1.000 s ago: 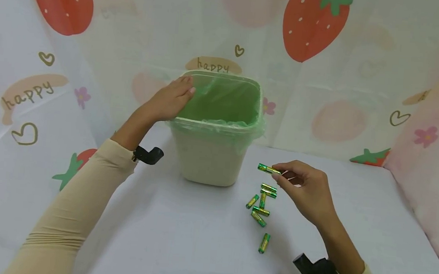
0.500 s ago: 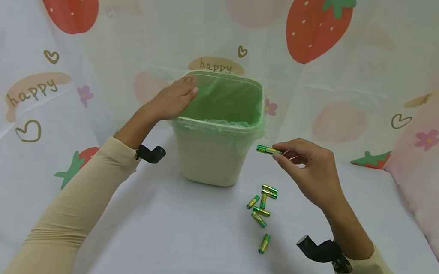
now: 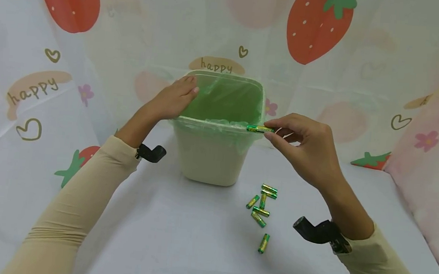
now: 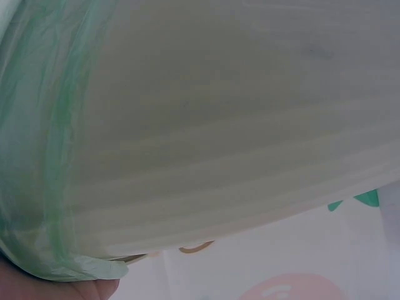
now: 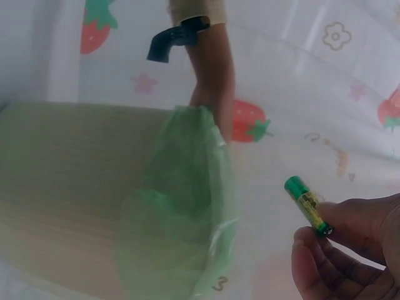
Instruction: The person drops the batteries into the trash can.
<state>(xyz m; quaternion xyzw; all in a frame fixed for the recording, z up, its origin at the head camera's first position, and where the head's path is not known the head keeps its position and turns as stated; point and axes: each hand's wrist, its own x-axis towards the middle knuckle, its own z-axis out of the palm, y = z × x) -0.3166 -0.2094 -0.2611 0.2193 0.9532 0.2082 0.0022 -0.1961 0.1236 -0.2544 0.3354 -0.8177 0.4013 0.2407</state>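
Observation:
A pale trash bin [image 3: 210,155] stands upright, lined with a green plastic bag [image 3: 232,99] folded over its rim. My left hand [image 3: 174,98] grips the bin's left rim; in the left wrist view its fingers [image 4: 56,284] show at the bag's edge. A green and yellow battery [image 3: 258,129] is pinched between the thumb and fingers of my right hand [image 3: 305,146], in front of the bin's right front corner. The right wrist view shows this battery [image 5: 307,203] held apart from the bag. Several like batteries [image 3: 262,200] lie loosely grouped on the table, right of the bin.
A single battery [image 3: 264,243] lies nearer to me than the group. White cloth covers the table [image 3: 177,237]. A strawberry-print cloth [image 3: 166,29] hangs close behind the bin, and a pink cloth [image 3: 429,179] rises at the right.
My right hand has moved up and to the left with the battery, from above the group to the bin's front right rim. The left hand stays on the rim.

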